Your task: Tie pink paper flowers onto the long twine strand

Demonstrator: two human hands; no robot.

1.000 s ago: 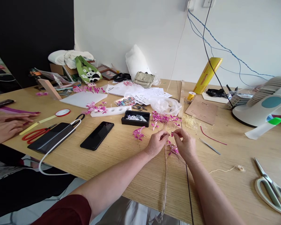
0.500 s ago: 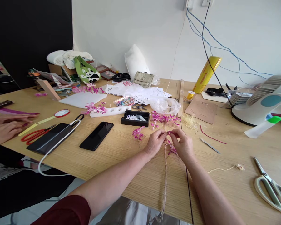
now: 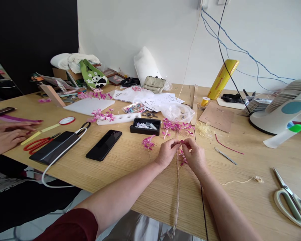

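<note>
My left hand [image 3: 167, 153] is closed in a pinch at the top of a braided straw-coloured cord [image 3: 177, 187], which runs down across the table and over its front edge. Fingertip to fingertip with it, my right hand [image 3: 195, 157] pinches a small magenta flower [image 3: 182, 142], mostly hidden by the fingers. Beneath the right hand lies a sprig of pink flowers [image 3: 183, 158] on thin stems. Beyond both hands spreads a larger cluster of pink flowers [image 3: 175, 125]. To the left of my left hand rests another pink sprig [image 3: 148, 142].
A black tray [image 3: 145, 127] and a phone [image 3: 104, 145] lie left of my hands. Tweezers [image 3: 225, 156], a magenta strip [image 3: 228, 145] and large scissors [image 3: 289, 201] lie right, near a white fan [image 3: 278, 110]. Another person's hands [image 3: 8, 135] work at far left, beside red-handled scissors [image 3: 37, 144].
My right hand's fingers have drawn in a little around the small magenta flower. My left hand stays in nearly the same place, and the whole view has shifted slightly.
</note>
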